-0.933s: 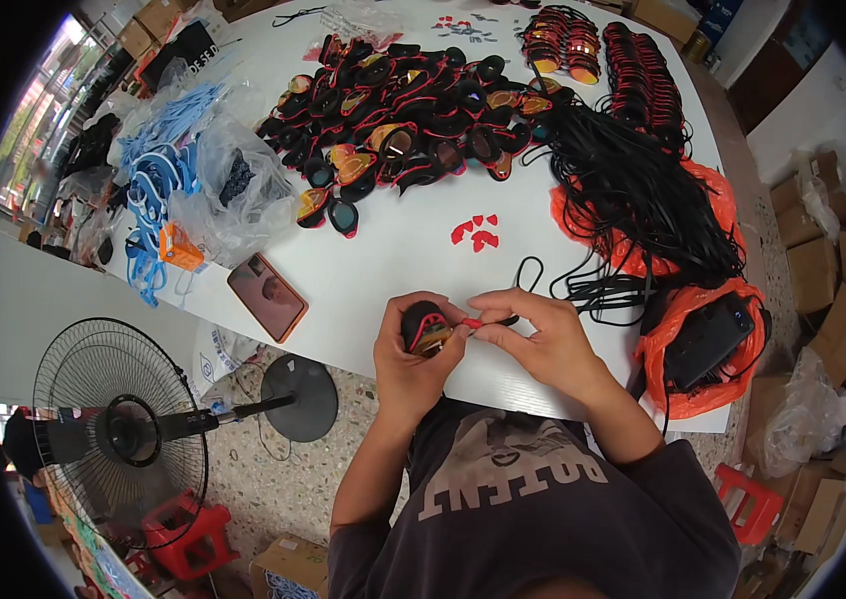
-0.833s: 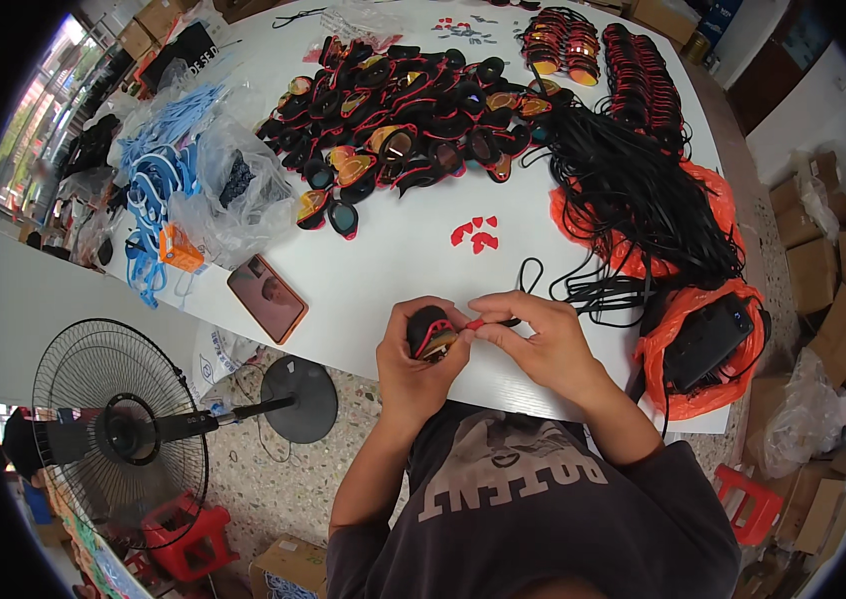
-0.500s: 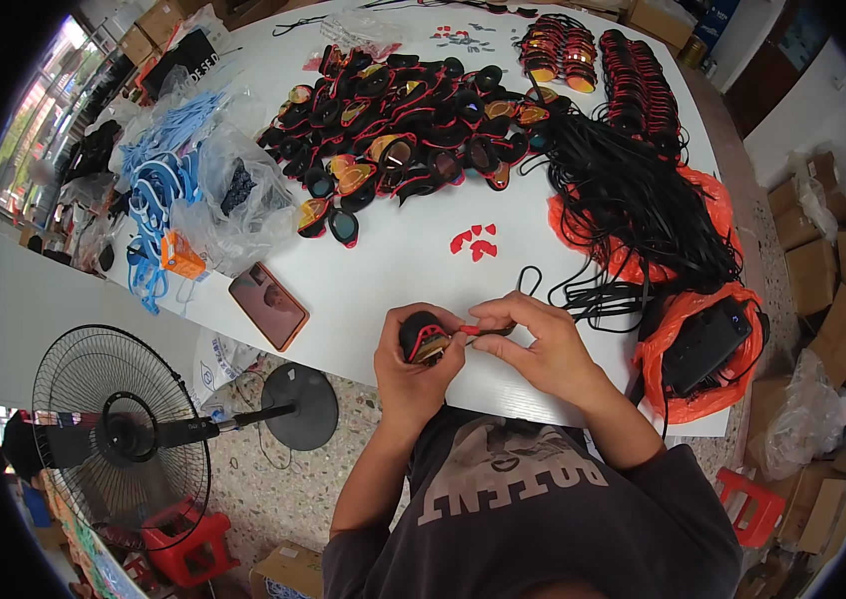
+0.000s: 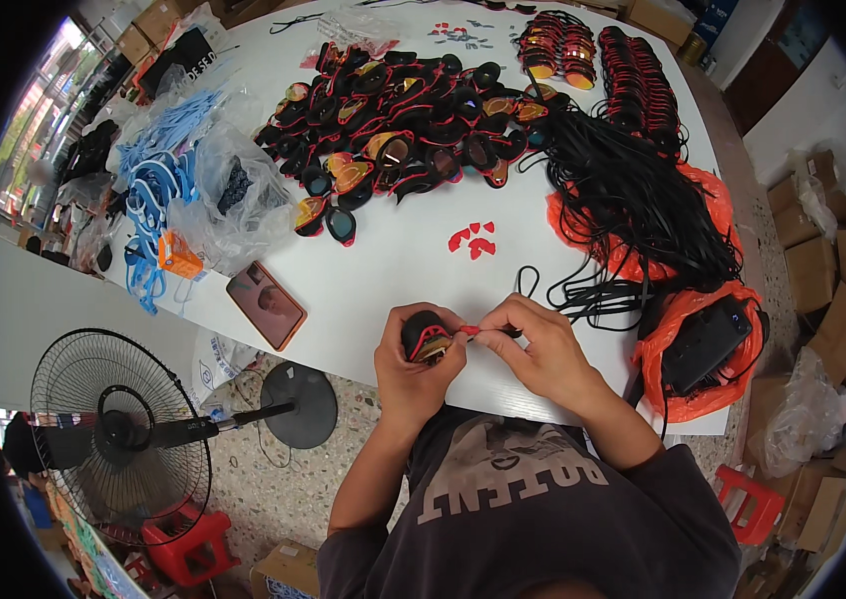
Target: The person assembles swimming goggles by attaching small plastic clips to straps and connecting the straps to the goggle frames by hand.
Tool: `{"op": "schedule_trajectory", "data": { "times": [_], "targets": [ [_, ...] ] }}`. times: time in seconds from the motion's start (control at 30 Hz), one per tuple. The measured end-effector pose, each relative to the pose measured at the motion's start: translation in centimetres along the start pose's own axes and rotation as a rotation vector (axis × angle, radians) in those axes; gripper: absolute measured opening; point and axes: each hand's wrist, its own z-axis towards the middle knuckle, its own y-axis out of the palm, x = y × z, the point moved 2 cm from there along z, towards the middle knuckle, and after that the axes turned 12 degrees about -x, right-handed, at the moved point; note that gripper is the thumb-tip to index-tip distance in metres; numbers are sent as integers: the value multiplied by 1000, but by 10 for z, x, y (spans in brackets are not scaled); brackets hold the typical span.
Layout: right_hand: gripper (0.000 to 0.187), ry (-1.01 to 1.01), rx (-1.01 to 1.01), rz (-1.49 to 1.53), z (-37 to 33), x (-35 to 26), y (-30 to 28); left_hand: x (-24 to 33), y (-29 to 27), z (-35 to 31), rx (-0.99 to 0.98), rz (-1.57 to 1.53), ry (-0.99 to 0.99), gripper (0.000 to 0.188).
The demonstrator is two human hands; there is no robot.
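Near the front edge of the white table, my left hand [image 4: 405, 377] is wrapped round a pair of black and red swim goggles [image 4: 427, 337]. Part of the goggles is hidden by its fingers. Close on the right, my right hand [image 4: 551, 359] is in a pinch at a small red clip [image 4: 469, 330] beside the goggles. A dark strap seems to run along its fingertips, though the exact grip is hidden. Past my fingers, several loose red clips [image 4: 481, 246] lie on the table.
Beyond lies a heap of goggles [image 4: 393, 150], with a tangle of black straps [image 4: 633, 200] at the right. An orange bag [image 4: 651, 361] holds a dark object. A phone [image 4: 265, 305], clear plastic bags [image 4: 243, 215] and blue straps [image 4: 153, 190] are left; a fan [image 4: 123, 434] stands beside the table.
My right hand's fingers have drawn together into a tighter pinch at the red clip, and its thumb has risen. The left hand and the goggles have barely moved.
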Motion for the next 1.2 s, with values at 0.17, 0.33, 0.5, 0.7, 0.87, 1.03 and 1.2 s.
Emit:
{"op": "schedule_trajectory", "data": {
  "times": [0.17,0.33,0.5,0.7,0.87,1.03,1.2],
  "targets": [
    [9,-10,60,91,-2,3,2,1,3,-2,0,15,-12,28],
    [9,47,-10,148,-2,6,1,0,5,-2,-2,17,-20,28],
    [9,108,-39,300,-2,5,2,2,4,-3,-12,20,-30,28],
    [9,111,-21,550,-4,15,6,3,3,-7,-17,51,-37,29],
    [9,81,-13,472,-3,14,6,1,3,-7,4,226,49,27],
    [10,66,-29,369,-3,10,3,7,4,-9,-6,532,180,26],
    [11,42,-26,248,-4,9,2,8,4,-7,-51,674,276,26]
  ]
}}
